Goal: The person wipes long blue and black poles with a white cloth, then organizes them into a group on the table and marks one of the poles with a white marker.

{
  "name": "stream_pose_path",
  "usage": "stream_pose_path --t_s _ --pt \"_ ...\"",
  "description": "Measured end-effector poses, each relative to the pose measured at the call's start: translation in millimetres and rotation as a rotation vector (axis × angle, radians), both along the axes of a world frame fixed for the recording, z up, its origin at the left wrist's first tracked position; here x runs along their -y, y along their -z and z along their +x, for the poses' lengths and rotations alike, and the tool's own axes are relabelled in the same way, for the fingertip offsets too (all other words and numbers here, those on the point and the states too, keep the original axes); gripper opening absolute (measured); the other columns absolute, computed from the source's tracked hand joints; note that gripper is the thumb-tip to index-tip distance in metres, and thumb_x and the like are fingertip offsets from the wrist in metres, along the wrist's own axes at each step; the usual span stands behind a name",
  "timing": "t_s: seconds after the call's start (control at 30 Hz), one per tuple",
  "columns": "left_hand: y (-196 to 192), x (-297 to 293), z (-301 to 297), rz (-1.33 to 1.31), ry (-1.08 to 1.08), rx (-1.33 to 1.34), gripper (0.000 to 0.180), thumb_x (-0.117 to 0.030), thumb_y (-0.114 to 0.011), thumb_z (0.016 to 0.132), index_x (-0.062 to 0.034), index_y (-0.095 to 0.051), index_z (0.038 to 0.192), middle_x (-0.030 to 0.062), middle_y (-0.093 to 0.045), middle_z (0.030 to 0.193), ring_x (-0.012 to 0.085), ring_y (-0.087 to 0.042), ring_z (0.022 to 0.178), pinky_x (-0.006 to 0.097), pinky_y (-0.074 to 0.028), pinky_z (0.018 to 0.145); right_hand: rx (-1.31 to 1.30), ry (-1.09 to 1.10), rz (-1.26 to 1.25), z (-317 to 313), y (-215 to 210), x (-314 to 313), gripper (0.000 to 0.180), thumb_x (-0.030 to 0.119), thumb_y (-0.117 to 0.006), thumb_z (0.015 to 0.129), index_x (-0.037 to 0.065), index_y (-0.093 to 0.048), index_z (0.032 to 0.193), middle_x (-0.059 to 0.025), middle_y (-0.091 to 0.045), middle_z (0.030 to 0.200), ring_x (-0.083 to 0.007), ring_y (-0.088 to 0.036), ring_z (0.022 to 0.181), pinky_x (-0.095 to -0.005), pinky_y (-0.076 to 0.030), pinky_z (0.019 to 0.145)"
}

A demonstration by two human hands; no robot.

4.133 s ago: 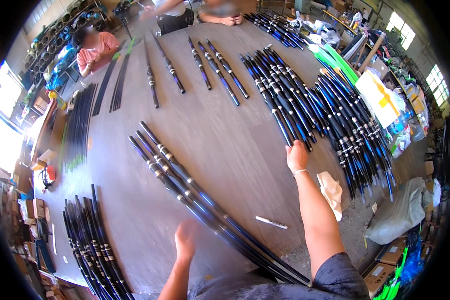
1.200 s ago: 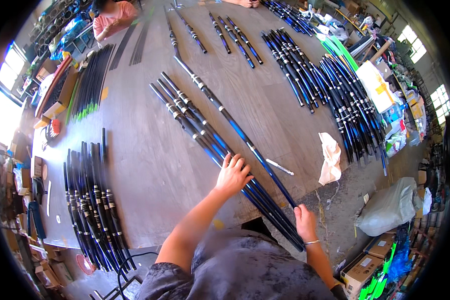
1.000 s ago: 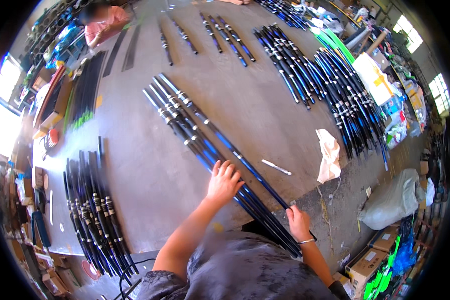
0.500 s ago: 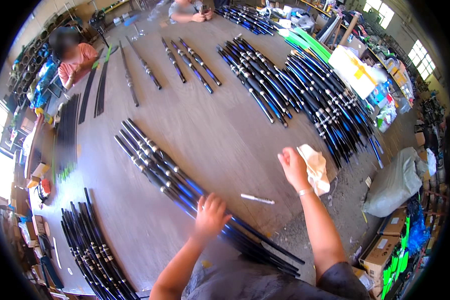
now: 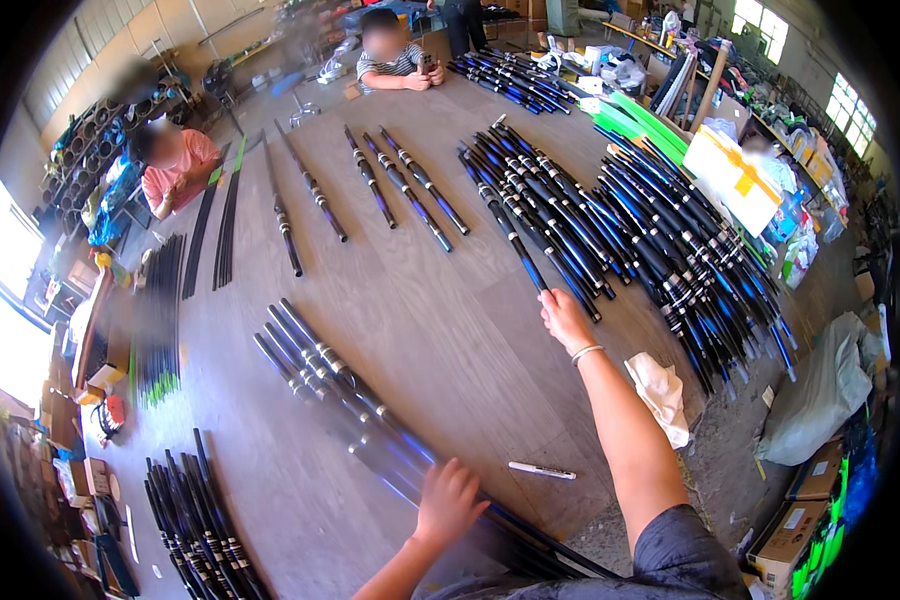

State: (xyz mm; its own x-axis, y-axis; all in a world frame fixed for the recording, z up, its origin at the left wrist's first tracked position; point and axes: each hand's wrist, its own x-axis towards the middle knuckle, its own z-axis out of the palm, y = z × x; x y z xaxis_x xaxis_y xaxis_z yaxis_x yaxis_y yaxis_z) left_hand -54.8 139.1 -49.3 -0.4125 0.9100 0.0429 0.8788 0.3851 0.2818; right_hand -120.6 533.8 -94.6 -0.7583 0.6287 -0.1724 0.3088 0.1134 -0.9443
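At the near end of a blue-and-black fishing rod [image 5: 518, 238], on the left side of the big pile, my right hand [image 5: 567, 322] is closed, gripping the tip. The rod still lies along the pile. My left hand [image 5: 450, 500] rests across a small row of fishing rods [image 5: 348, 385] in front of me, its fingers stretched out over them. These rods lie slantwise, and their near ends run beside my body. Part of the row looks smeared by motion. A white marker pen [image 5: 542, 470] lies between my arms, and a pale cloth [image 5: 658, 398] is right of my right forearm.
Large rod piles [image 5: 660, 235] cover the right of the table [image 5: 370, 275]. Several single rods [image 5: 410, 185] lie farther off. Another rod bundle [image 5: 198, 520] is at near left, beyond it thin black blanks [image 5: 158, 320]. Two people sit at the far side. Cartons [image 5: 790, 540] stand at lower right.
My right hand has gone forward from beside the cloth to the rod at the pile and closed on it. My left hand stays on the near row. The view has tilted up.
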Motion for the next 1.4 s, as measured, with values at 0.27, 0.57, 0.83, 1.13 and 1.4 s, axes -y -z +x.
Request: stream_pose_path --t_s 0.27,0.57,0.83,1.13,1.4 --pt "0 8 -3 0.161 -0.023 0.13 0.044 -0.027 -0.074 0.078 -0.0063 -0.06 0.114 0.0109 -0.055 0.121 0.0327 -0.044 0.126 0.051 -0.032 0.108 -0.532 -0.192 -0.898 31 -39 86 0.034 0.035 -0.051 0.099 0.004 -0.055 0.112 0.0033 -0.042 0.069 -0.0061 -0.037 0.057 -0.021 -0.031 0.051" --pt "-74 -35 -27 0.821 -0.313 1.497 0.04 -0.031 -0.052 0.099 -0.0014 -0.046 0.126 0.0115 -0.058 0.111 0.0229 -0.057 0.109 0.037 -0.048 0.09 -0.459 -0.401 -1.118 176 -72 252 0.037 0.039 -0.054 0.097 0.006 -0.051 0.114 0.0028 -0.041 0.072 -0.0089 -0.037 0.062 -0.0235 -0.033 0.055" --pt "-104 -14 23 1.131 -0.442 1.639 0.019 -0.026 -0.049 0.101 -0.0087 -0.044 0.094 0.0023 -0.046 0.074 0.0147 -0.051 0.066 0.03 -0.049 0.063 -0.362 -0.396 -0.865 211 -86 290 0.033 0.033 -0.058 0.096 0.004 -0.056 0.11 -0.0004 -0.052 0.079 -0.0077 -0.046 0.064 -0.0195 -0.036 0.056" --pt "-112 33 -38 1.593 -0.533 1.657 0.019 -0.025 -0.049 0.101 -0.0098 -0.048 0.09 -0.0005 -0.041 0.072 0.0139 -0.042 0.063 0.031 -0.041 0.06 0.121 -0.476 0.593 245 -153 297 0.04 0.014 -0.062 0.089 -0.003 -0.05 0.123 -0.0194 -0.063 0.094 -0.0383 -0.061 0.085 -0.0429 -0.049 0.08" --pt "-92 39 -46 1.685 -0.75 1.75 0.024 -0.029 -0.053 0.099 -0.011 -0.043 0.085 -0.0007 -0.037 0.063 0.0121 -0.036 0.052 0.029 -0.033 0.048 0.228 -0.451 0.927 205 -175 350 0.034 0.012 -0.057 0.088 -0.003 -0.048 0.118 -0.0216 -0.057 0.095 -0.04 -0.059 0.086 -0.0484 -0.048 0.072"
